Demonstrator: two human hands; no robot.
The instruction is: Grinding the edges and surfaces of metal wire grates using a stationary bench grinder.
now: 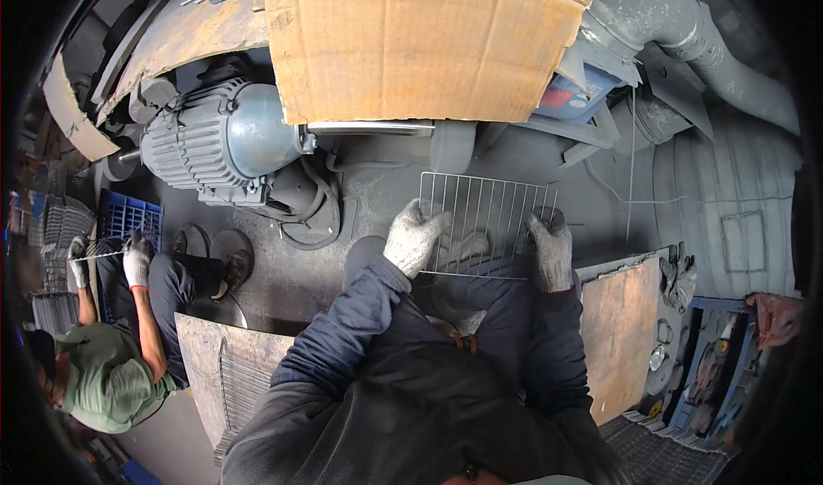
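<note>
Rack held by both hands

Head view: the rack is right of the motor and a little nearer the wearer. The left hand has its fingers closed on the near-motor edge; the right hand grips the edge farther from the motor, its fingertips perhaps curled behind the wires. The carton is just right of the motor. Left of and below the motor, a co-worker sits beside a blue crate.

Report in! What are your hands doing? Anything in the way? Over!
Left hand and right hand gripping opposite sides of wire rack. Rack held out in front. Cardboard ahead, not touching it.
</note>
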